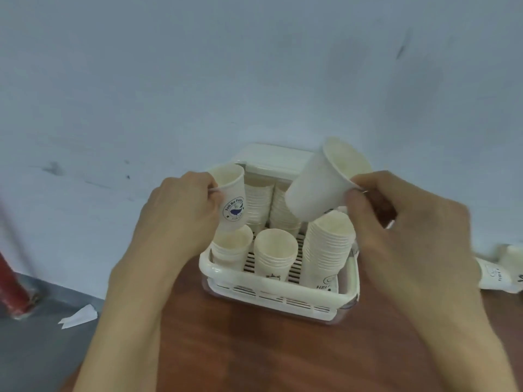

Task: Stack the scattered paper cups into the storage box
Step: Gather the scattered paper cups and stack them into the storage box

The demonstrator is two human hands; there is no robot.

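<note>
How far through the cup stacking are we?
Done: several cup stacks stand in the storage box. In hand: left hand lowers a printed cup toward the front-left stack; right hand holds a tilted cup. Left: loose cups at the right edge.

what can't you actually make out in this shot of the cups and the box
- Head view: cups at the right edge are blurred and cut off; their count is unclear.
- Back stacks in the box are partly hidden by the cup in the left hand and the tilted cup in the right hand.
- Print on the front stacks is cut off by the box wall.
- Red object at the left edge is cut off.
</note>
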